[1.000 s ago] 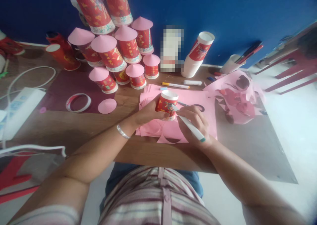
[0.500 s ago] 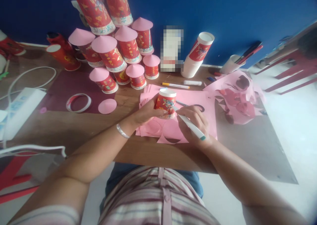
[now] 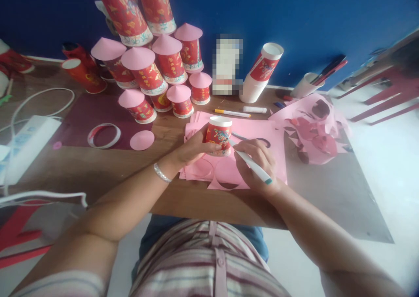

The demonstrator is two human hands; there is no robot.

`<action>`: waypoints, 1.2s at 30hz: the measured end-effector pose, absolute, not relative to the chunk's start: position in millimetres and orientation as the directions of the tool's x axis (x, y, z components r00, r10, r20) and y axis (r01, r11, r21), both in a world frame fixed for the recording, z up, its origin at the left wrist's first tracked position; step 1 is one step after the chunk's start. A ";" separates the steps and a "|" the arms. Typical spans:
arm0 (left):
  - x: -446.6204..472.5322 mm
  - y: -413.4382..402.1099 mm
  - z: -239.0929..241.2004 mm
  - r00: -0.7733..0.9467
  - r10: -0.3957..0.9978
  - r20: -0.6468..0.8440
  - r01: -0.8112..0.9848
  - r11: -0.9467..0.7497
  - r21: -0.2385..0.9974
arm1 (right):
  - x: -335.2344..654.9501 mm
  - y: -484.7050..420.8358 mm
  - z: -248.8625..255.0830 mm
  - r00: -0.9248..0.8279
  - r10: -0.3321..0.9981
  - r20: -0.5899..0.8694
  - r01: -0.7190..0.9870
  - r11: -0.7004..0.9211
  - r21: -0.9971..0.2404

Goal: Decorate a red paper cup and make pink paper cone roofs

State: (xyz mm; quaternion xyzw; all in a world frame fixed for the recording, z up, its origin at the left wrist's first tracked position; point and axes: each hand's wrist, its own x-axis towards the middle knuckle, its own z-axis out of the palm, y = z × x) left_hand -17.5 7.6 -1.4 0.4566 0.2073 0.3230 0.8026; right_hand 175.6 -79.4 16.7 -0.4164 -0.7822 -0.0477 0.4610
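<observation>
My left hand [image 3: 195, 148] is wrapped round a red paper cup [image 3: 218, 134] with a white rim and a printed pattern, its mouth facing up. In my right hand [image 3: 257, 157] is a white marker [image 3: 253, 166] with a green end. The marker's tip is close to the cup's lower right side; whether it touches I cannot tell. Beneath both hands lie pink paper sheets [image 3: 275, 135] with circles drawn or cut in them. A pair of scissors [image 3: 263, 142] rests on the sheets, partly hidden behind the cup and my right hand.
Red cups with pink cone tops [image 3: 140, 68] stand stacked at the back left. Beyond the paper lie a yellow marker [image 3: 232, 113] and a white marker [image 3: 254, 109]. Stacked cups [image 3: 257, 81], a pen cup [image 3: 303, 85], pink scraps [image 3: 314, 144], a tape roll [image 3: 118, 135] and a power strip [image 3: 32, 144] surround the work.
The cup in my left hand has shifted and turned very slightly to the left. My right hand with the marker stays almost in the same place.
</observation>
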 end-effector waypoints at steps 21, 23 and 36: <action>-16.7 6.5 -7.5 0.669 0.740 -0.064 -0.197 0.259 0.946 | 177.9 -78.7 2.7 -0.250 0.536 0.806 0.655 0.707 -0.267; -16.2 6.5 -7.1 0.671 0.739 -0.054 -0.181 0.234 0.955 | 177.9 -78.6 2.4 -0.250 0.534 0.808 0.655 0.708 -0.265; -15.7 6.7 -4.8 0.654 0.751 -0.086 -0.180 0.266 0.947 | 177.1 -79.0 11.4 -0.290 0.558 0.778 0.645 0.714 -0.272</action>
